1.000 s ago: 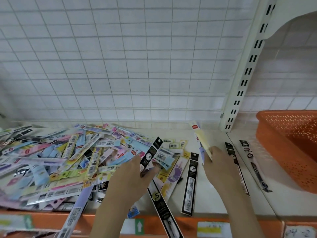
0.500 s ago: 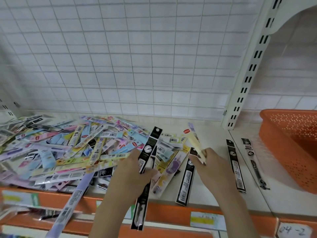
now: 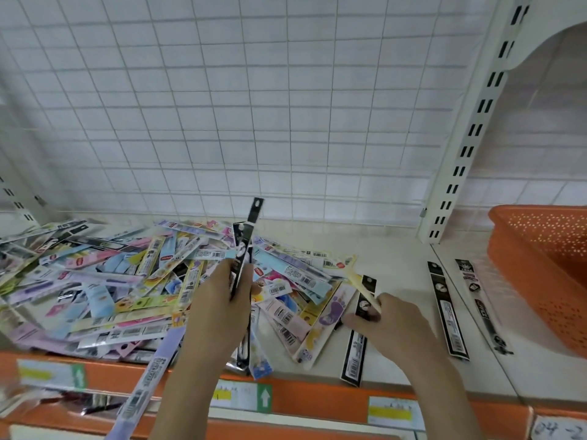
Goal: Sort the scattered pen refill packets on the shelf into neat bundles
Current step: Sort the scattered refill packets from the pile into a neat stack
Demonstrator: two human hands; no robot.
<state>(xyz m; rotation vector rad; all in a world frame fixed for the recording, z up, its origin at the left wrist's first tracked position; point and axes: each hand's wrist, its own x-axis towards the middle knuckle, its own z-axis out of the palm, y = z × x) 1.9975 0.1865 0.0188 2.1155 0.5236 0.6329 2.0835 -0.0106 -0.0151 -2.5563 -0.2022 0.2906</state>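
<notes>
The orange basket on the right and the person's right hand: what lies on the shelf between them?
In the head view, two black refill packets lie side by side on the shelf between the right hand and the orange basket.

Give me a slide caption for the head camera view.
Left hand holds black refill packets upright over the pile; right hand pinches a cream packet.

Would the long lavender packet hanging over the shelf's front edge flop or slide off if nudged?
The lavender packet looks thin and flat, so probably light and bendy. Much of it overhangs the shelf edge, so a nudge might well tip it off.
</notes>
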